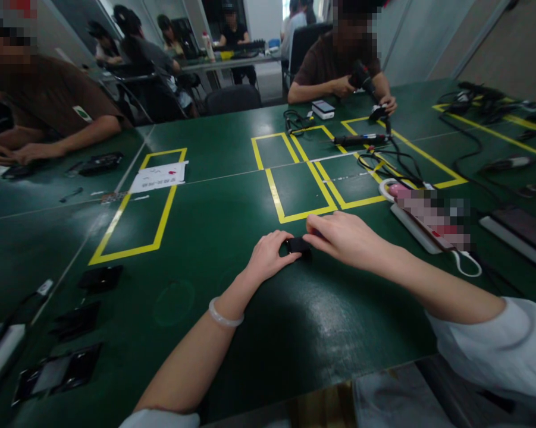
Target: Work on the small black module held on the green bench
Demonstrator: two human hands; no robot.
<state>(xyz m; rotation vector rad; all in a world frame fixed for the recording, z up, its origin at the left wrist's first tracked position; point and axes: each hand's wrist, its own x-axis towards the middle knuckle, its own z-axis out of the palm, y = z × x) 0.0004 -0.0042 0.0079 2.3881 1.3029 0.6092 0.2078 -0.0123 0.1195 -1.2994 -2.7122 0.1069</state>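
Centrally, item one: a small black part (pixel 298 245), resting on the green table (pixel 232 196) just below the nearest yellow-taped box (pixel 300 193). I see it pinched from both sides, which keeps it from sliding on the smooth mat.

Left hand (pixel 268 257): fingers curled, tips closed on the part's left end; a pale bangle (pixel 224 315) sits at the wrist. The palm rests on the table, likely for steadiness.

Right hand (pixel 345 238): fingers extended and drawn together, tips meeting the part's right end from above. I judge it a light pinch, not a full grasp; how much of the part lies beneath the fingers I cannot tell.

Left margin: several flat black pieces (pixel 100 278) laid in a loose column near the table edge, well apart from the hands, probably kept there as stock within reach.

Right margin: a white power strip (pixel 413 229) with its cord, near the right forearm, placed where tools can plug in.

Far side: a person in a brown shirt holds a dark tool (pixel 361 76) over another taped box; cables (pixel 384 157) trail from it across the tape. A white sheet (pixel 158 176) lies on the corner of the left taped box. Another person's arm (pixel 66 139) rests at upper left.
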